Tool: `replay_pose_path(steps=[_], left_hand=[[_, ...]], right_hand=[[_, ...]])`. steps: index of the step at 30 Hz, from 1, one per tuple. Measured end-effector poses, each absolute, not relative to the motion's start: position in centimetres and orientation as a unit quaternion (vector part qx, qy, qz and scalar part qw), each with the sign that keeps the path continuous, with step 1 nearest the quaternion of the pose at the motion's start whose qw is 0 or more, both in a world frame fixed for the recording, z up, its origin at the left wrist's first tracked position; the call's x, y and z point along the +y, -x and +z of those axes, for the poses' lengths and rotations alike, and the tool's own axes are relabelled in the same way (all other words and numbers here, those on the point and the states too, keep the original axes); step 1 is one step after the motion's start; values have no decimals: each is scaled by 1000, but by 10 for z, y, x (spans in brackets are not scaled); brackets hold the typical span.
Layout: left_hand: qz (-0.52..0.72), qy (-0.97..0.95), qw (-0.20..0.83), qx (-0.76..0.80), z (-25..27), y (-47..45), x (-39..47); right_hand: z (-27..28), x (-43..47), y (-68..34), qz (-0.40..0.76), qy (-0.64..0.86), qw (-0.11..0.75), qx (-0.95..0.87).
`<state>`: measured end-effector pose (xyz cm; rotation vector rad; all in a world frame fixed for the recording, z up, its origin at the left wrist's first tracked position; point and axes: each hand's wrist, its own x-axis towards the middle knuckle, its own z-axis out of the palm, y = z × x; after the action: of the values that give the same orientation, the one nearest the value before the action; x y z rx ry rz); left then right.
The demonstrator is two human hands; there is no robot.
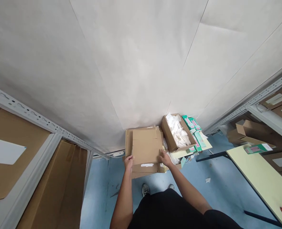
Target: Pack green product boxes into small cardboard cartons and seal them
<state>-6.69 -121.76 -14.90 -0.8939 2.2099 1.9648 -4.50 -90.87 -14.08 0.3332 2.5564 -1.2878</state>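
Observation:
A flat piece of brown cardboard (147,146) lies over a stack of flattened cardboard boxes (143,170) against the wall. My left hand (129,161) is closed on its near left edge, the thumb on top. At the right edge, my right hand (165,158) grips the same piece, its fingers partly hidden. Just right of the stack is an open cardboard box (169,135) filled with crumpled white paper (178,130).
Green and white small boxes (194,133) sit beyond the paper-filled box. Shelving with large cartons (57,184) stands at left, and more cartons (280,108) at right. A pale table (257,171) stands at right with a green box (257,148). Paper scrap (207,180) lies on the blue floor.

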Motion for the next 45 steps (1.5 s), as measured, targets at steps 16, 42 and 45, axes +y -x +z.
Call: replay_pose_path(steps=[16,42,45], left_hand=[[680,321,71,655,-139,61,-1222],[692,122,128,700,-71,63,-1143],[689,82,137,707,-44,66,-1106]], right_hand=[[-118,-920,29,-483,-167,65,857],[23,-806,10,-694,-112,56,709],[30,-768,-10,-695,-125,10,708]])
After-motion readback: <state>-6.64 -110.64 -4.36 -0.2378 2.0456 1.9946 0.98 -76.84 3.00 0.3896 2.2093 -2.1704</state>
